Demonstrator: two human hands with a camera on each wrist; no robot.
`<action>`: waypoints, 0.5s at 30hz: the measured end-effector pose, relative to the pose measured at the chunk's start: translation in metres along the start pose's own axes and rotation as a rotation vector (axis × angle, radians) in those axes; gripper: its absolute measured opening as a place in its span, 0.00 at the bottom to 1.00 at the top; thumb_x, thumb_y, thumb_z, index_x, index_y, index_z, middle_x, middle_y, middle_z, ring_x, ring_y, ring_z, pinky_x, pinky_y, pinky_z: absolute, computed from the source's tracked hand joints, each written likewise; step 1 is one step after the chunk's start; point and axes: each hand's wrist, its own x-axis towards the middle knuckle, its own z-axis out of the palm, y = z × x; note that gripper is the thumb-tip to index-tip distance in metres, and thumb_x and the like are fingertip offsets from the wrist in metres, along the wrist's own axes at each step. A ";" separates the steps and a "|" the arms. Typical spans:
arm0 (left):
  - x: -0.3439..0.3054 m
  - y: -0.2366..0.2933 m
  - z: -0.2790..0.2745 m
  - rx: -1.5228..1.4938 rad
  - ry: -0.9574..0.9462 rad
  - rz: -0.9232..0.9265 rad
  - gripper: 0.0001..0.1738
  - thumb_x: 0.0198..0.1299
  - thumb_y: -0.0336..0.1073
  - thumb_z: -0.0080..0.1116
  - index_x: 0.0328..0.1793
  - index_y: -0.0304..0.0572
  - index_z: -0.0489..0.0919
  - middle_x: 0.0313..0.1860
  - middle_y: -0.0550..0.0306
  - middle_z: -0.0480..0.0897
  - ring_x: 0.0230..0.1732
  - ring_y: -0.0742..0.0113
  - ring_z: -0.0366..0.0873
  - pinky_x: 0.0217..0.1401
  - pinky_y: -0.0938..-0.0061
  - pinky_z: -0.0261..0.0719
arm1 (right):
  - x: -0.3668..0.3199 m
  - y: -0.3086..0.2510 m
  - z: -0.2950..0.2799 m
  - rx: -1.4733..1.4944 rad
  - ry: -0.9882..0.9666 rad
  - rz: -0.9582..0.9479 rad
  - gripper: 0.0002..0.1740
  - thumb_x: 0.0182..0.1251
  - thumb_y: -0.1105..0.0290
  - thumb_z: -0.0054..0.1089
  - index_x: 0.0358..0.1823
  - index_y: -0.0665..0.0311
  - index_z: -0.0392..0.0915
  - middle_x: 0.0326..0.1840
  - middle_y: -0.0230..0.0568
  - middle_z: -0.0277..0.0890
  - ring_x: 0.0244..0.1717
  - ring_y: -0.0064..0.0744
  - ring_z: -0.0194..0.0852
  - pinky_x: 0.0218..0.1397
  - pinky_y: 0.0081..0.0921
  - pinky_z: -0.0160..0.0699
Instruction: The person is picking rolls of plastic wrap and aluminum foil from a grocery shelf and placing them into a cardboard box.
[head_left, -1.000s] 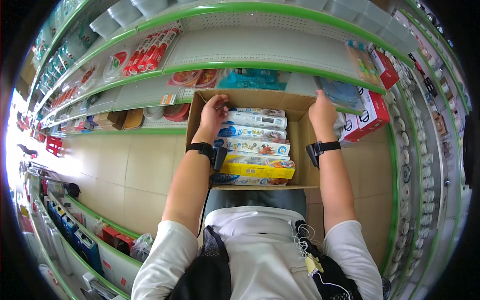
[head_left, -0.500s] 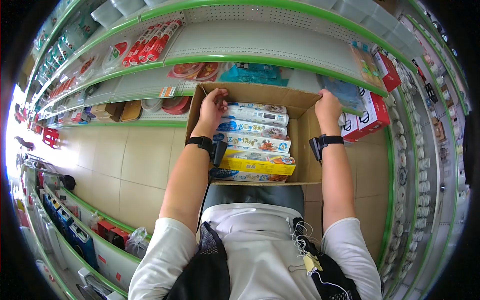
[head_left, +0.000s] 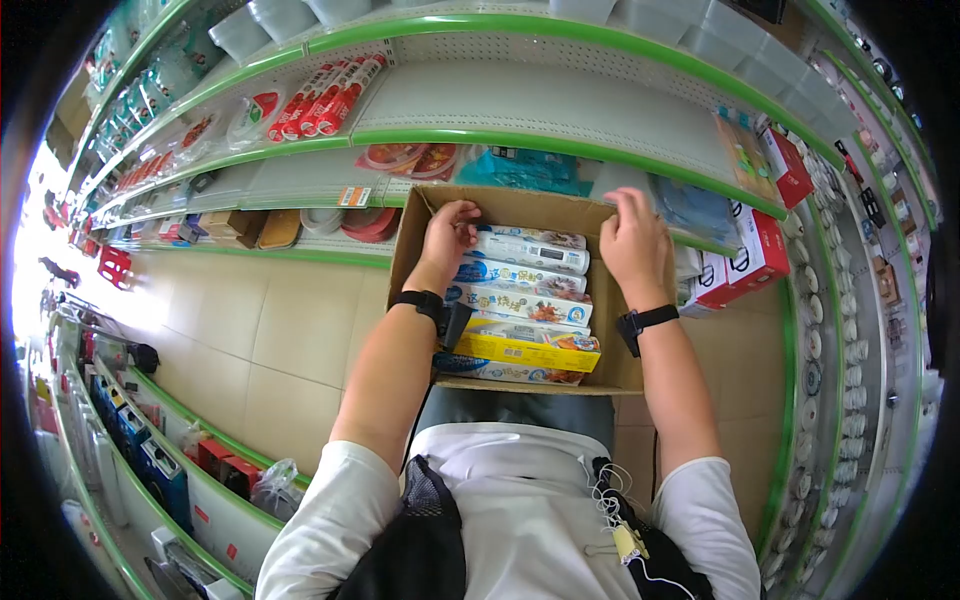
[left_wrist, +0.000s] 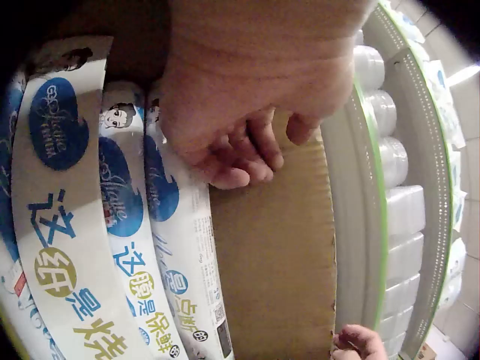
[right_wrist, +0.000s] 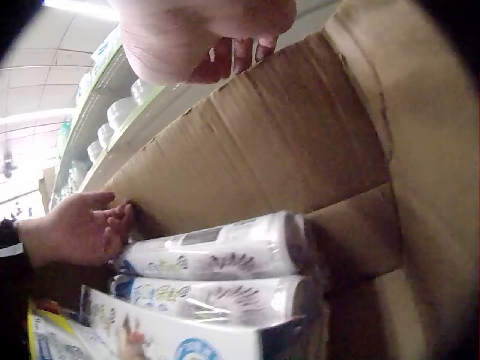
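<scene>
A cardboard box (head_left: 622, 376) sits in front of the person, with several boxed and wrapped rolls lined up inside. Among them are white printed boxes (head_left: 530, 304), a yellow box (head_left: 520, 345) and plastic-wrapped rolls (right_wrist: 225, 244). The left hand (head_left: 448, 240) is inside the far left corner, fingers loosely bent between the roll ends and the cardboard wall, holding nothing. At the far right corner, the right hand (head_left: 636, 248) has its fingers raised right at the box rim; in the right wrist view its fingertips overlap that edge.
Green-edged shelves (head_left: 560, 100) run across the front, bearing red tubes (head_left: 330, 98) and blue packets (head_left: 530, 170). Red-and-white boxes (head_left: 740, 255) stand just right of the carton. Stacked dishes (head_left: 815, 345) line the right shelving. Tiled floor (head_left: 300, 310) shows at left.
The right hand has left its grip on the box's right corner, moving inward along the rim with fingers lifting. The left hand stays in the far left corner.
</scene>
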 end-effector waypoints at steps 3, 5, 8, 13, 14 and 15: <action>-0.006 0.000 0.004 0.062 -0.010 0.007 0.12 0.75 0.40 0.55 0.55 0.40 0.81 0.48 0.56 0.84 0.32 0.70 0.77 0.37 0.73 0.77 | -0.002 -0.011 -0.001 0.178 -0.162 -0.049 0.09 0.59 0.81 0.57 0.41 0.63 0.80 0.46 0.46 0.79 0.55 0.52 0.76 0.61 0.45 0.76; -0.007 -0.001 0.003 0.163 -0.048 0.026 0.12 0.75 0.40 0.56 0.54 0.41 0.81 0.46 0.56 0.85 0.34 0.69 0.78 0.38 0.72 0.77 | -0.005 -0.003 0.008 0.233 -0.065 -0.091 0.07 0.60 0.81 0.57 0.37 0.63 0.80 0.45 0.44 0.80 0.55 0.51 0.77 0.59 0.46 0.77; -0.012 0.000 0.009 0.262 -0.055 0.028 0.12 0.76 0.37 0.54 0.56 0.39 0.82 0.48 0.56 0.86 0.37 0.70 0.79 0.40 0.74 0.78 | 0.004 -0.003 -0.007 0.250 -0.070 -0.056 0.05 0.61 0.81 0.57 0.35 0.63 0.80 0.40 0.43 0.81 0.49 0.50 0.79 0.54 0.43 0.80; -0.014 0.001 0.013 0.337 -0.072 0.027 0.14 0.76 0.36 0.54 0.59 0.39 0.84 0.49 0.57 0.86 0.39 0.71 0.80 0.42 0.74 0.79 | -0.028 0.014 0.019 0.205 -0.647 0.498 0.09 0.71 0.63 0.60 0.39 0.60 0.84 0.45 0.49 0.86 0.44 0.58 0.85 0.48 0.51 0.84; -0.013 0.001 0.012 0.339 -0.077 0.030 0.14 0.76 0.36 0.54 0.59 0.39 0.84 0.50 0.57 0.86 0.39 0.71 0.80 0.43 0.73 0.79 | -0.041 0.020 0.028 0.021 -0.662 0.423 0.18 0.73 0.54 0.59 0.47 0.63 0.85 0.50 0.56 0.86 0.52 0.60 0.86 0.54 0.52 0.84; -0.014 0.000 0.013 0.342 -0.084 0.034 0.14 0.76 0.37 0.54 0.59 0.40 0.84 0.50 0.57 0.86 0.40 0.70 0.81 0.44 0.73 0.79 | -0.048 0.019 0.031 0.020 -0.662 0.439 0.18 0.73 0.54 0.59 0.47 0.63 0.85 0.50 0.56 0.86 0.52 0.60 0.86 0.54 0.52 0.84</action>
